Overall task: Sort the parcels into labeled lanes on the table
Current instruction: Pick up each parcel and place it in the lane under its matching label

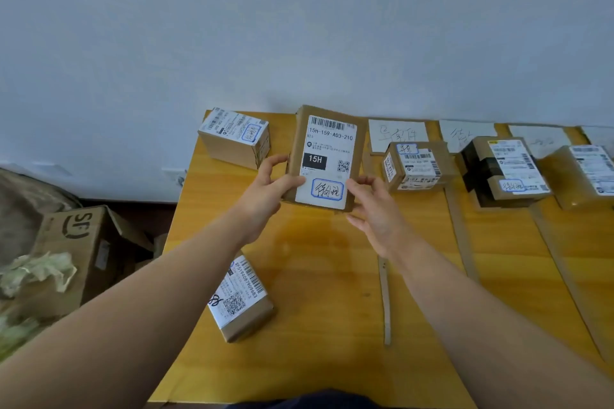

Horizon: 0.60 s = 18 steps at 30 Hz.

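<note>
Left hand (265, 191) grips brown parcel (296, 143), white label (329, 156)

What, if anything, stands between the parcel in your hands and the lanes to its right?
The held parcel, gripped by the left hand and right hand, has a small box in the nearest lane directly to its right; a black-taped parcel sits in the lane beyond. Both lie near the lanes' far ends.

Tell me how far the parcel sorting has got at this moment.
Done: three sit in lanes: small box, black-taped box, right-edge parcel. In hand: left hand and right hand hold the 15H parcel. Left: back-left box and near parcel.
</note>
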Each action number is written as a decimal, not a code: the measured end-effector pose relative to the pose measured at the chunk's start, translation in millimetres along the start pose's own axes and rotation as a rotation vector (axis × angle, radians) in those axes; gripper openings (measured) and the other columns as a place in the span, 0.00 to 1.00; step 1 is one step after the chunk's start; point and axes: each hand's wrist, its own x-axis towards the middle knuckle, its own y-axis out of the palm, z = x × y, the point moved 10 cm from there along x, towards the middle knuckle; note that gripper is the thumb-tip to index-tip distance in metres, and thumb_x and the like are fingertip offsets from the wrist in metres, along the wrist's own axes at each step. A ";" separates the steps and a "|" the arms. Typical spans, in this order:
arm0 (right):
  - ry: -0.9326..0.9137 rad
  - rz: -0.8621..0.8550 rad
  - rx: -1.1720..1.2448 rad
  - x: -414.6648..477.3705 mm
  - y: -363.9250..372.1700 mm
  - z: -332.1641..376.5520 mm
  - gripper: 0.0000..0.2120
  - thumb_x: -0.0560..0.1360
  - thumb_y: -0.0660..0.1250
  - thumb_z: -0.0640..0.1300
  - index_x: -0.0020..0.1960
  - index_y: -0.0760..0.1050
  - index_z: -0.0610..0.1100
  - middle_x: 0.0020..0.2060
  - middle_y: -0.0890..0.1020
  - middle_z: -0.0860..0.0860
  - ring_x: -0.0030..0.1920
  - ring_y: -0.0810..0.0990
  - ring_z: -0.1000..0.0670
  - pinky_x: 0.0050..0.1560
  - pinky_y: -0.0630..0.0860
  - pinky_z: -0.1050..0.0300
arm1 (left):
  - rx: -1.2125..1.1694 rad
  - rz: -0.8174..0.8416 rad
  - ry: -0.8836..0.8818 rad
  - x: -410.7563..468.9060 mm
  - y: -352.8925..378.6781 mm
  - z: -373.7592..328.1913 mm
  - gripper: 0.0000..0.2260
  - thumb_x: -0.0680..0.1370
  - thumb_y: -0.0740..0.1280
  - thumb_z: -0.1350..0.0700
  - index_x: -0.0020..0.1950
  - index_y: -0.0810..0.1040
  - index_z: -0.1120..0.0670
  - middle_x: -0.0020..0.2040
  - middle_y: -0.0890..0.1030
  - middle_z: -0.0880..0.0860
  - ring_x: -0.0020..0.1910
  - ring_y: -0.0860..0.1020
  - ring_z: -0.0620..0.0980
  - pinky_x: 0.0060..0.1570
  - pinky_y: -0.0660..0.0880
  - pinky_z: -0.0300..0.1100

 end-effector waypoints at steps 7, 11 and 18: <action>-0.132 0.015 0.041 -4.8 -2.4 35.0 0.07 0.79 0.64 0.47 0.55 0.69 0.48 0.57 0.81 0.45 0.57 0.81 0.46 0.57 0.77 0.48 | -0.092 0.025 0.088 -3.3 -0.2 -17.8 0.17 0.77 0.65 0.57 0.64 0.66 0.46 0.41 0.84 0.43 0.42 0.80 0.47 0.57 0.74 0.47; -0.143 0.023 0.036 -7.6 -1.5 37.4 0.09 0.79 0.64 0.47 0.57 0.69 0.48 0.57 0.82 0.45 0.55 0.81 0.48 0.54 0.78 0.51 | -0.108 0.024 0.096 -5.1 -0.2 -18.3 0.16 0.77 0.65 0.57 0.63 0.67 0.45 0.44 0.84 0.47 0.44 0.80 0.49 0.58 0.74 0.48; -0.164 0.022 0.040 -12.5 -1.3 40.5 0.08 0.78 0.65 0.46 0.56 0.70 0.47 0.52 0.83 0.47 0.52 0.81 0.49 0.57 0.78 0.49 | -0.110 0.037 0.108 -7.4 -0.6 -19.0 0.13 0.78 0.65 0.57 0.58 0.68 0.43 0.43 0.85 0.47 0.43 0.79 0.48 0.59 0.73 0.51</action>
